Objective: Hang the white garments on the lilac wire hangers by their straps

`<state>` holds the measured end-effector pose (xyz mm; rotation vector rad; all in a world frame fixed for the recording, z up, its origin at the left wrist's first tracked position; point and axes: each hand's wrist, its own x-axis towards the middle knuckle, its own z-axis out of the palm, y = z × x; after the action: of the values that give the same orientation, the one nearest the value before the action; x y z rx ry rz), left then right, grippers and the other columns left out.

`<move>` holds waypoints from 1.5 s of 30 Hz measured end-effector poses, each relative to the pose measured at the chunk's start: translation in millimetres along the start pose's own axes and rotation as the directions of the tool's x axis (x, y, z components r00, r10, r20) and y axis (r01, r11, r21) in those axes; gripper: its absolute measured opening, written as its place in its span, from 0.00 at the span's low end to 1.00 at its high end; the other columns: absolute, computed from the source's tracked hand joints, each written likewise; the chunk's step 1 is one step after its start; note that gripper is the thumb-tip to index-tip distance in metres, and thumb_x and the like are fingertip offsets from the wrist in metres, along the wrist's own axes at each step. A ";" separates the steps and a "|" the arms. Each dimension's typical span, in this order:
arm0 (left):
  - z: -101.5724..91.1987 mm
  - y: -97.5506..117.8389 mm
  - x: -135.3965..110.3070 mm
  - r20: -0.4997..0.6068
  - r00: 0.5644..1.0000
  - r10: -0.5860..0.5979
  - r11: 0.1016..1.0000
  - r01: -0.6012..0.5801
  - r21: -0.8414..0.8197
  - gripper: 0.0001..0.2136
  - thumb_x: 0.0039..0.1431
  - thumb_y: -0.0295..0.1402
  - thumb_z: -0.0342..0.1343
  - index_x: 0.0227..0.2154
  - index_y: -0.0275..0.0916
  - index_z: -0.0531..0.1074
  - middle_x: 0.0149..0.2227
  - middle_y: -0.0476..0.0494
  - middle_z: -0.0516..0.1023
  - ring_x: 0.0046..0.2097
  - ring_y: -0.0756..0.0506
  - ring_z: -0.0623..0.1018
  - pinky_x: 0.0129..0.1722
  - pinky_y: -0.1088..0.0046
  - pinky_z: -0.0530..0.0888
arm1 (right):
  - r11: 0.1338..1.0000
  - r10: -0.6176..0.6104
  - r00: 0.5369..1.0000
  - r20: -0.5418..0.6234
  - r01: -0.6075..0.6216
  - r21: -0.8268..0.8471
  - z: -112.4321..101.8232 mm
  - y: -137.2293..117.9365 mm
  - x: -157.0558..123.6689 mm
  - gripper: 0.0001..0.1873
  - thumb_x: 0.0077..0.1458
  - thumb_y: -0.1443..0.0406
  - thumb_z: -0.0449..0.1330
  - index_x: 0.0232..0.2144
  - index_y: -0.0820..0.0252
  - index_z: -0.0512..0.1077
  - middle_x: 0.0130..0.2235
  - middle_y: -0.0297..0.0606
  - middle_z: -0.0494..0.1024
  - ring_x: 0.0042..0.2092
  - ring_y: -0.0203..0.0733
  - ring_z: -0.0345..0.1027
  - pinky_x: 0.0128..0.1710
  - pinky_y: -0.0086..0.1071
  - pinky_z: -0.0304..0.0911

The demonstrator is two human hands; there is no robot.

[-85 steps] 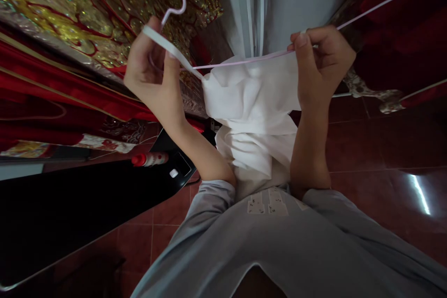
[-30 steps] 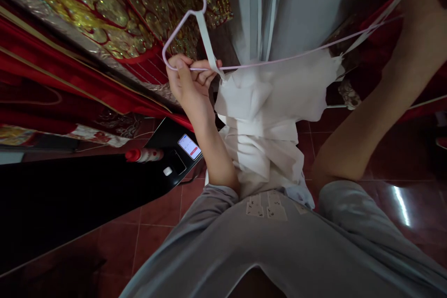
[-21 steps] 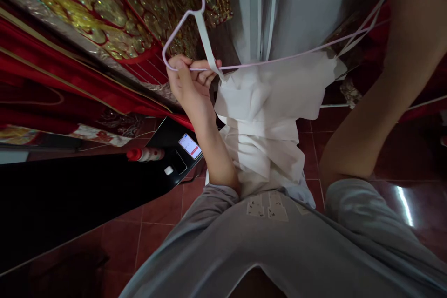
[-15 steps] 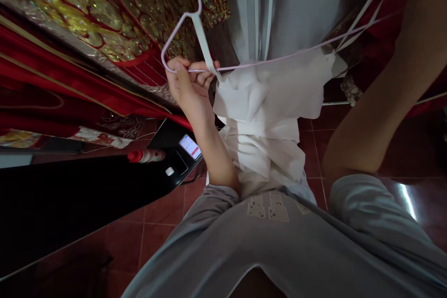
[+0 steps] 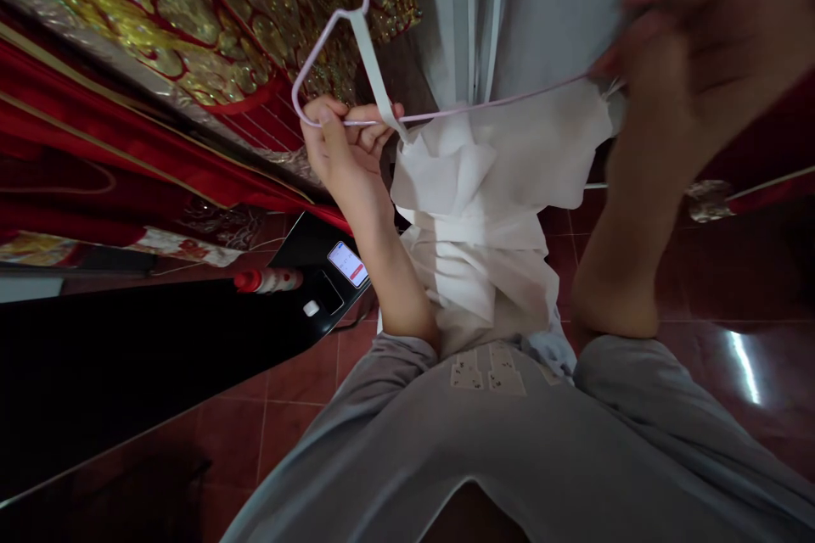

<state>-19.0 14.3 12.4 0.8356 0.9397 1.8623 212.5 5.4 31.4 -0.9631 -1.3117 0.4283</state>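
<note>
Far left in the frame, red and gold embroidered cloth (image 5: 159,25) is hanging close. Below it a black desk (image 5: 127,356) is carrying a bottle (image 5: 267,280) and a lit phone (image 5: 347,263). Centre left, my left grip (image 5: 344,148) is pinching the wire hanger (image 5: 509,95) by its lower bar, I think to steady it while the white garment (image 5: 497,161) is draping mid-frame from a strap (image 5: 375,72). Upper right, my right grip (image 5: 700,42) is blurring at the hanger's far end, and I cannot tell whether it is clenching anything. The cloth is crowding the hook.
</note>
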 end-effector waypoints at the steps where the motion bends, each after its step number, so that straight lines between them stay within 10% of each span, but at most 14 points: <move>1: -0.9 -0.9 0.3 0.006 1.000 0.022 1.000 -0.022 0.012 0.14 0.82 0.29 0.34 0.36 0.44 0.57 0.26 0.50 0.78 0.31 0.46 0.81 0.38 0.69 0.74 | 1.000 -0.030 0.998 0.062 0.030 -0.008 6.5 2.6 -12.6 0.13 0.59 0.71 0.58 0.43 0.53 0.78 0.32 0.30 0.74 0.32 0.28 0.68 0.34 0.29 0.60; 4: -7.7 -9.1 4.2 0.019 0.997 0.072 0.991 -0.074 0.110 0.12 0.82 0.37 0.41 0.37 0.45 0.60 0.29 0.49 0.80 0.37 0.44 0.84 0.38 0.67 0.74 | 0.995 0.098 0.973 0.208 -0.099 -0.003 29.3 13.0 -41.8 0.16 0.58 0.68 0.62 0.49 0.51 0.73 0.24 0.26 0.70 0.25 0.32 0.64 0.28 0.30 0.55; 8: -17.4 -22.4 8.3 0.080 0.988 0.133 0.965 -0.148 0.217 0.17 0.76 0.55 0.49 0.42 0.46 0.64 0.37 0.46 0.83 0.48 0.40 0.84 0.39 0.65 0.75 | 0.975 0.190 0.980 0.053 -0.195 0.103 61.7 25.3 -53.4 0.11 0.66 0.54 0.58 0.44 0.49 0.61 0.22 0.26 0.61 0.25 0.36 0.59 0.27 0.32 0.53; 13: -29.8 -26.8 6.0 0.134 0.975 0.175 0.949 -0.203 0.240 0.16 0.71 0.54 0.57 0.45 0.48 0.71 0.40 0.47 0.84 0.52 0.38 0.82 0.44 0.60 0.74 | 0.974 0.193 0.981 -0.028 -0.188 0.123 78.6 33.7 -52.7 0.20 0.69 0.44 0.50 0.41 0.52 0.65 0.23 0.29 0.59 0.25 0.37 0.57 0.29 0.35 0.53; 22: -28.4 13.1 -18.0 0.339 0.941 0.015 0.939 -0.129 0.317 0.18 0.65 0.54 0.65 0.36 0.43 0.83 0.32 0.43 0.72 0.30 0.46 0.70 0.24 0.71 0.63 | 0.986 0.165 0.985 -0.044 -0.166 -0.008 64.6 37.1 -46.5 0.19 0.64 0.40 0.53 0.35 0.44 0.67 0.26 0.34 0.63 0.27 0.43 0.54 0.30 0.39 0.52; 27: -10.0 51.1 -16.1 0.292 0.946 -0.143 0.986 0.110 0.128 0.19 0.77 0.37 0.48 0.36 0.45 0.84 0.44 0.41 0.81 0.28 0.45 0.68 0.17 0.70 0.60 | 0.987 0.148 0.989 -0.011 -0.149 -0.063 62.3 40.5 -41.9 0.23 0.63 0.38 0.53 0.35 0.48 0.67 0.26 0.33 0.60 0.27 0.39 0.53 0.30 0.37 0.51; 32: -2.4 73.7 9.6 0.194 0.955 -0.224 0.945 0.261 -0.199 0.31 0.80 0.49 0.27 0.59 0.46 0.75 0.59 0.46 0.79 0.52 0.39 0.78 0.19 0.68 0.66 | 0.989 0.140 0.990 -0.005 -0.140 -0.052 57.1 38.1 -42.8 0.23 0.64 0.40 0.55 0.35 0.50 0.68 0.26 0.32 0.60 0.26 0.36 0.53 0.30 0.35 0.49; 36: -15.7 54.8 14.3 0.068 0.996 -0.062 0.977 0.074 -0.202 0.37 0.80 0.44 0.18 0.45 0.42 0.78 0.65 0.53 0.74 0.55 0.43 0.77 0.21 0.72 0.65 | 0.988 0.142 0.990 0.000 -0.142 -0.061 54.6 39.2 -43.1 0.20 0.65 0.41 0.54 0.37 0.48 0.69 0.26 0.32 0.60 0.27 0.37 0.53 0.30 0.36 0.51; 40: -30.8 22.3 8.8 -0.022 0.994 -0.112 0.989 0.109 -0.105 0.28 0.83 0.37 0.32 0.42 0.41 0.81 0.59 0.49 0.79 0.41 0.47 0.77 0.20 0.71 0.59 | 0.989 0.131 0.991 -0.010 -0.131 -0.066 55.0 42.3 -44.1 0.20 0.66 0.43 0.54 0.39 0.49 0.70 0.26 0.32 0.60 0.27 0.38 0.53 0.30 0.35 0.49; 45: -14.9 -5.5 -1.5 0.266 0.939 -0.220 0.971 0.238 -0.037 0.26 0.81 0.29 0.38 0.40 0.37 0.84 0.51 0.36 0.83 0.25 0.50 0.66 0.17 0.71 0.51 | 0.989 0.132 0.991 0.013 -0.131 -0.063 56.0 38.6 -49.2 0.16 0.68 0.47 0.53 0.44 0.48 0.71 0.28 0.33 0.61 0.29 0.37 0.54 0.34 0.35 0.53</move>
<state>-28.5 10.8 0.1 0.8652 0.7686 1.5329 157.0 9.8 -31.5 -1.1037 -1.2877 0.5006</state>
